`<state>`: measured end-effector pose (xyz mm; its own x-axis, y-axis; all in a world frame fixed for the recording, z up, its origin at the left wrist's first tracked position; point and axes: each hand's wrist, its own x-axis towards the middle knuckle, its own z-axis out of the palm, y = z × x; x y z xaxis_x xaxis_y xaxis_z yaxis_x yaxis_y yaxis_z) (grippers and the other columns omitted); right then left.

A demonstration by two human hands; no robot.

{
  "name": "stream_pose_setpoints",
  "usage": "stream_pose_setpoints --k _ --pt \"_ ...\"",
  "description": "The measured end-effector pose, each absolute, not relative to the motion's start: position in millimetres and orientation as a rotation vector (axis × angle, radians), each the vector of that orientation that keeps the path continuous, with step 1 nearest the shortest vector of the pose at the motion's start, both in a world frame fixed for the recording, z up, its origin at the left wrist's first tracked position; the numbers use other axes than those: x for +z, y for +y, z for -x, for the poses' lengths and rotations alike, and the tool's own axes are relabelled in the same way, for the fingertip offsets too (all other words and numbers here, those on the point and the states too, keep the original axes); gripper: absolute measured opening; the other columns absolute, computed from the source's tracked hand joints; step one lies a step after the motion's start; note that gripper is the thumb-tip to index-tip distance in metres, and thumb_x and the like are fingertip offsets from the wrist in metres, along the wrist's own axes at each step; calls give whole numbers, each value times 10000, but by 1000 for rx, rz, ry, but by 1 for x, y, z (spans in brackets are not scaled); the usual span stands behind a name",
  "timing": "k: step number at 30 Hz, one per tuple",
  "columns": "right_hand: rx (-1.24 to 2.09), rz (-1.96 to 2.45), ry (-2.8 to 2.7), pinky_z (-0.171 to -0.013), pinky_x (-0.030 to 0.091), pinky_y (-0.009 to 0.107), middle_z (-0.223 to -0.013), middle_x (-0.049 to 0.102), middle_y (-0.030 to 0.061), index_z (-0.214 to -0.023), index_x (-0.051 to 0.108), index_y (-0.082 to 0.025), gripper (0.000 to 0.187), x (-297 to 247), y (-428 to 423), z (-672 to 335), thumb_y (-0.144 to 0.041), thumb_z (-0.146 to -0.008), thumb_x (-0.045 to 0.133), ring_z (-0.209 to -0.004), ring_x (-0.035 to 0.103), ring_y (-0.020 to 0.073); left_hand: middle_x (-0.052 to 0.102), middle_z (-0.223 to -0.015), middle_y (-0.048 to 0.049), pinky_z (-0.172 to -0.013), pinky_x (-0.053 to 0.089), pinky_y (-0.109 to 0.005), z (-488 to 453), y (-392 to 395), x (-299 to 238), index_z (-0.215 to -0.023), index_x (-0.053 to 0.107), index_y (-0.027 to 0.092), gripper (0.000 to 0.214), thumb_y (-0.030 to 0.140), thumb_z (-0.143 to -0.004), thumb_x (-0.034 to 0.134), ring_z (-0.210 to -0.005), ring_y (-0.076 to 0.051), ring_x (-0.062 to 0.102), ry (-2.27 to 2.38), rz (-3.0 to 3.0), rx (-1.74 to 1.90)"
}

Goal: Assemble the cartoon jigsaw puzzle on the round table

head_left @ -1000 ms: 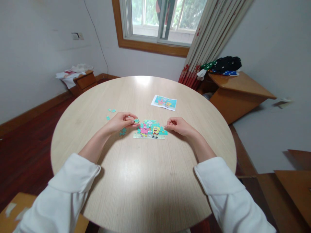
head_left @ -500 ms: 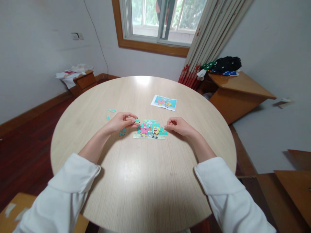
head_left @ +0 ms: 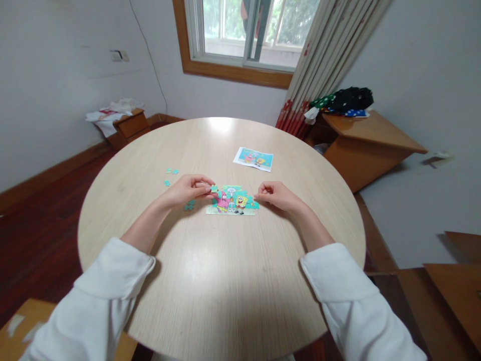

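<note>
A partly joined jigsaw puzzle (head_left: 232, 201) with a pink, a pale and a yellow cartoon figure lies flat on the round table (head_left: 221, 281). My left hand (head_left: 191, 189) pinches a teal puzzle piece (head_left: 214, 189) at the puzzle's upper left edge. At the puzzle's right edge is my right hand (head_left: 276, 194), its fingers curled and thumb and forefinger together; whether a small piece sits between them is hidden. Loose teal pieces (head_left: 189, 205) lie below my left hand, and several more pieces (head_left: 172, 171) lie beyond it to the left.
A printed picture (head_left: 254, 159) of the same figures lies beyond the puzzle. Behind the table are a window (head_left: 248, 30) and a curtain (head_left: 330, 50). Cloths (head_left: 349, 102) rest on a wooden cabinet (head_left: 376, 135) at right. A carton (head_left: 33, 326) stands at lower left.
My left hand has shifted slightly right with its piece, closer to the puzzle's upper left edge. The right hand stays in place.
</note>
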<state>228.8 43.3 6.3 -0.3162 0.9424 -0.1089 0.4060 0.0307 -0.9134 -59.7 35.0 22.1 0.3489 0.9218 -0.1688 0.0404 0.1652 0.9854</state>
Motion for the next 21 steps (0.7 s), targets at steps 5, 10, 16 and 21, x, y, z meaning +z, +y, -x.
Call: stream_pose_setpoints --k 5,10,16,21 --pt "1260 1375 -1770 -492 225 229 -544 424 -59 -645 495 -170 348 10 42 -227 -437 -594 711 -507 341 63 722 -771 -65 -851 535 -348 60 34 23 -868 639 118 229 233 -704 751 -774 -173 705 1000 -1305 782" --pt "1259 1371 -1769 -492 224 236 -542 427 -56 -640 490 -174 344 11 42 -227 -436 -596 708 -504 343 65 723 -771 -67 -816 532 -339 61 34 23 -877 643 126 218 224 -708 739 -760 -172 702 974 -1326 752" --pt "1251 1376 -1780 -492 230 236 -548 440 -50 -647 500 -172 338 9 43 -228 -429 -595 713 -513 358 71 724 -769 -69 -793 529 -325 62 34 23 -877 645 128 196 203 -716 727 -752 -165 699 964 -1326 730" --pt "1259 1375 -1765 -489 220 231 -540 439 -53 -650 493 -173 327 7 42 -228 -424 -616 699 -502 358 67 723 -761 -69 -788 524 -321 61 34 24 -878 646 125 196 195 -716 729 -735 -161 695 972 -1331 726"
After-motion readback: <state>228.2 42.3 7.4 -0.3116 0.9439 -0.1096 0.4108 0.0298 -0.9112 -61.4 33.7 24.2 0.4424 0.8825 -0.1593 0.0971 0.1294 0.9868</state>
